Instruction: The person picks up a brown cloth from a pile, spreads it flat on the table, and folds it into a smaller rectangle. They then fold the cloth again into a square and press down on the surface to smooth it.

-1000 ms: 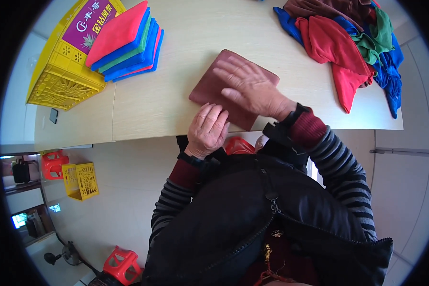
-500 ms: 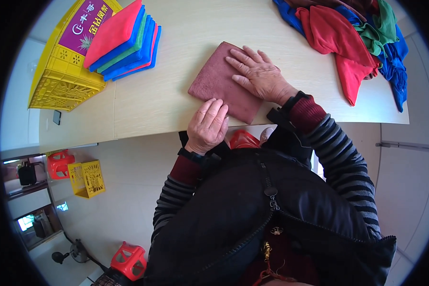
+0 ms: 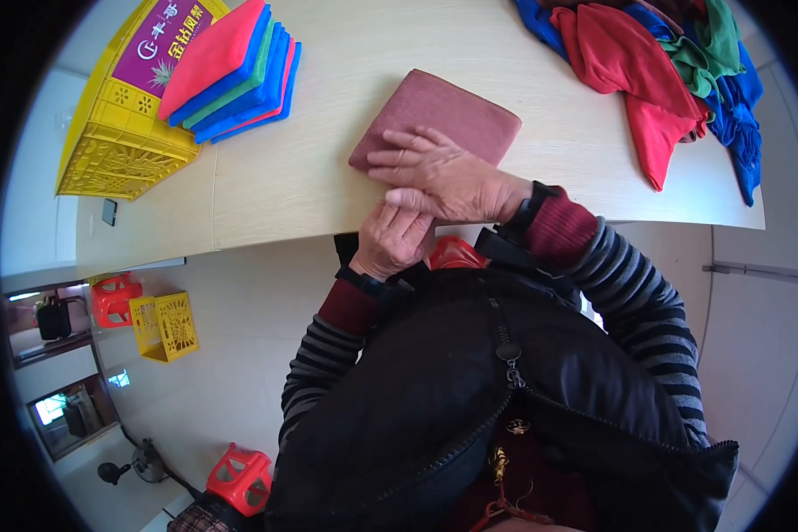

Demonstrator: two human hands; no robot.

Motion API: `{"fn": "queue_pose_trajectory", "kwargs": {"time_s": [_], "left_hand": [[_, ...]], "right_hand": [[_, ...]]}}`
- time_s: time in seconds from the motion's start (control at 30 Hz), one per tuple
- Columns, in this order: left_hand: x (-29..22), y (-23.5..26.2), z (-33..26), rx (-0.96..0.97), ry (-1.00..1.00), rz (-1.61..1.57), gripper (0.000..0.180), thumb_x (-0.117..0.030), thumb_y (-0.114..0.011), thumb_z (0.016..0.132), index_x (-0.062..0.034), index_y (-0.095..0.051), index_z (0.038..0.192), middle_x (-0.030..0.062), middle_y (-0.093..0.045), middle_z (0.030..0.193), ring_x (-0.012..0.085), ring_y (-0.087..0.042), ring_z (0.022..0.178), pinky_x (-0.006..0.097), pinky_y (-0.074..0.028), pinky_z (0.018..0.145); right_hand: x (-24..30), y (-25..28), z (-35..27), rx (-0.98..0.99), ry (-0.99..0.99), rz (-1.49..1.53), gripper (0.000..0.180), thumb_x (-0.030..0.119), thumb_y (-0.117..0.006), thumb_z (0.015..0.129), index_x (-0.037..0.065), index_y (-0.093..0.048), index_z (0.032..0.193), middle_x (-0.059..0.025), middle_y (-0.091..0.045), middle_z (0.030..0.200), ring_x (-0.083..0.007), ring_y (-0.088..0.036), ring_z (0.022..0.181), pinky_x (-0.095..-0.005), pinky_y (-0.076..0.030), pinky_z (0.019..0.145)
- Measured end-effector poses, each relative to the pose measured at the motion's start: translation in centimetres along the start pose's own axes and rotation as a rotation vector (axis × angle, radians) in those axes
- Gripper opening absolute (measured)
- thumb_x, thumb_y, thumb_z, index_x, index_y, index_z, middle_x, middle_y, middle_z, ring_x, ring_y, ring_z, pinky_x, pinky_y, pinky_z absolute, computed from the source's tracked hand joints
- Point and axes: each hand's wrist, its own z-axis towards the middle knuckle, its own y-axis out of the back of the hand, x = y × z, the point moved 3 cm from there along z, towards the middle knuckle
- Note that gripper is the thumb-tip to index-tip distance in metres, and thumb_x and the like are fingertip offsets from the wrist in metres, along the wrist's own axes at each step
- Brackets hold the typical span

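Observation:
A folded brownish-pink cloth [image 3: 457, 106] lies on the table near its front edge, in front of me. My right hand [image 3: 448, 177] rests flat across the cloth's near part, fingers stretched out toward the left. Its thumb side overlaps the fingertips of my left hand [image 3: 395, 238]. The left hand's fingers are bent together at the cloth's near left edge, and their tips are partly hidden beneath the right hand. To the left stands a stack of folded red, blue and green cloths [image 3: 213, 66].
A yellow plastic crate [image 3: 129, 155] stands behind the stack at the table's left. Loose red, green and blue cloths [image 3: 625, 62] lie heaped at the right. A small dark object [image 3: 109, 212] is by the left edge. Red stools [image 3: 239, 479] and another yellow crate [image 3: 176, 326] stand on the floor.
My right hand has slid left and nearer across the cloth and now overlaps my left hand. The cloth's far right part has come into sight, lying flat.

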Motion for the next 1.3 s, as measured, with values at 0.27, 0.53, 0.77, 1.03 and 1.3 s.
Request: {"fn": "queue_pose_trajectory", "kwargs": {"time_s": [0.27,0.53,0.77,1.03,1.3], "left_hand": [[0.1,-0.3,-0.1,0.018,0.013,-0.002,0.026,-0.008,-0.068,0.084,-0.0007,-0.072,0.109,0.0153,-0.067,0.119,0.0301,-0.065,0.114,0.040,-0.054,0.097],[0.1,0.0,0.4,0.014,0.024,-0.060,0.032,-0.004,-0.068,0.082,0.0001,-0.070,0.113,0.0156,-0.069,0.117,0.0322,-0.067,0.112,0.040,-0.055,0.096],[0.2,-0.2,-0.3,0.018,0.025,0.003,0.028,-0.008,-0.067,0.084,0.0002,-0.071,0.110,0.0153,-0.067,0.120,0.0305,-0.065,0.114,0.039,-0.054,0.095],[-0.1,-0.3,0.4,0.023,0.032,-0.039,0.031,-0.005,-0.070,0.080,-0.0005,-0.071,0.111,0.0158,-0.069,0.116,0.0333,-0.067,0.111,0.041,-0.055,0.094],[-0.1,-0.1,0.8,0.006,0.040,-0.051,0.030,-0.005,-0.069,0.081,0.0000,-0.070,0.111,0.0146,-0.070,0.115,0.0324,-0.068,0.109,0.040,-0.055,0.093]], "right_hand": [[-2.6,-1.1,-0.8,0.007,0.027,-0.104,0.054,0.050,-0.037,0.106,0.019,-0.049,0.149,-0.0049,-0.039,0.159,-0.0301,-0.022,0.153,-0.0511,-0.014,0.125],[-7.2,1.7,-2.1,-0.125,-0.306,-0.443,0.052,0.045,-0.040,0.106,0.018,-0.047,0.151,-0.0061,-0.036,0.161,-0.0301,-0.023,0.152,-0.0522,-0.014,0.124],[-0.1,0.6,0.5,-0.091,-0.035,-0.068,0.055,0.047,-0.040,0.106,0.018,-0.044,0.153,-0.0086,-0.036,0.160,-0.0319,-0.024,0.152,-0.0509,-0.015,0.125],[-4.6,-1.2,1.6,-0.106,-0.100,-0.291,0.056,0.049,-0.037,0.106,0.019,-0.042,0.153,-0.0085,-0.036,0.160,-0.0318,-0.024,0.152,-0.0503,-0.016,0.124],[-10.4,2.8,-2.4,-0.128,-0.537,-0.523,0.056,0.044,-0.043,0.104,0.016,-0.042,0.153,-0.0096,-0.042,0.156,-0.0324,-0.034,0.147,-0.0512,-0.023,0.122]]}}
